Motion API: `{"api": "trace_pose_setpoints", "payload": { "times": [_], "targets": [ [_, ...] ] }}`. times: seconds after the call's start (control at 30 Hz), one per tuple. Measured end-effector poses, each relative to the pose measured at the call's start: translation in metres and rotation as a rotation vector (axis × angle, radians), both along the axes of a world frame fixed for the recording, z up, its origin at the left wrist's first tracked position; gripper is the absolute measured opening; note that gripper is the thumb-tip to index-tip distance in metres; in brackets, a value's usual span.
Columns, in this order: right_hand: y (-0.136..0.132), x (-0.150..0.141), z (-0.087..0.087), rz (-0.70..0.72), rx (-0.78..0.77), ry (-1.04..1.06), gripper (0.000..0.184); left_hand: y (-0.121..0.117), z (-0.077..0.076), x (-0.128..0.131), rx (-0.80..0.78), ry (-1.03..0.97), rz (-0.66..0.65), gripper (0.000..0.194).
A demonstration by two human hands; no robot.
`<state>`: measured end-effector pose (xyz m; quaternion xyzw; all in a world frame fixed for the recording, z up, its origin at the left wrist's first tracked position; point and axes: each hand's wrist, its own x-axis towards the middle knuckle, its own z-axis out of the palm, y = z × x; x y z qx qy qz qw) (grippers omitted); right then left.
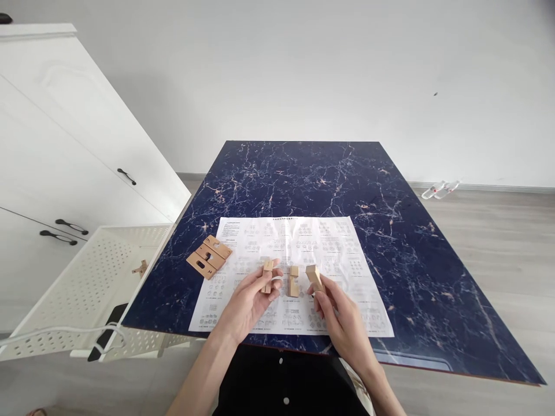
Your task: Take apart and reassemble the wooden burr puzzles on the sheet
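Note:
My left hand (250, 300) is closed around a small light wooden puzzle piece (267, 266), held nearly upright. In my right hand (337, 306) is another wooden puzzle piece (313, 274), tilted, its end pointing up and to the left. Between the two hands a notched wooden puzzle piece (293, 287) lies on the printed instruction sheet (255, 320), touched by neither. Fingers hide the lower parts of both held pieces. The sheet is creased and carries rows of small diagrams too fine to read.
Flat brown wooden pieces with cut-out slots (208, 257) lie at the sheet's left edge. The sheet rests on a dark blue marbled table (299, 179). Left of it stand a white perforated cart (97, 254) with a cable and a white cabinet (87, 138). Clear bottles (440, 189) lie by the wall.

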<state>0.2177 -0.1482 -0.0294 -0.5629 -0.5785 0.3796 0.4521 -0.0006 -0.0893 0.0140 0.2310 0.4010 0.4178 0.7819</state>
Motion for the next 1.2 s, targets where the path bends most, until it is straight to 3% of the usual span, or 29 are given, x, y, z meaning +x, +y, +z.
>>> {"api": "trace_pose_setpoints", "payload": {
  "times": [0.17,0.37,0.57,0.8,1.0,1.2],
  "targets": [
    [-0.001,-0.001,-0.002,-0.044,0.05,0.055,0.026,-0.008,0.004,0.004,0.125,0.127,-0.13,0.042],
    [0.009,-0.011,0.02,-0.002,0.176,0.062,0.018,-0.011,0.015,0.009,0.249,0.13,-0.271,0.046],
    [0.011,-0.017,0.027,0.078,0.2,0.037,0.035,-0.013,0.013,0.008,0.244,0.07,-0.27,0.05],
    [0.008,-0.019,0.022,-0.015,0.22,-0.022,0.018,-0.012,0.014,0.008,0.282,0.064,-0.312,0.045],
    [0.011,-0.021,0.025,0.015,0.306,-0.015,0.02,-0.014,0.012,0.009,0.287,0.151,-0.379,0.036],
    [0.007,-0.025,0.028,0.01,0.222,0.007,0.019,-0.018,0.007,0.011,0.273,0.096,-0.37,0.033]
  ]
}}
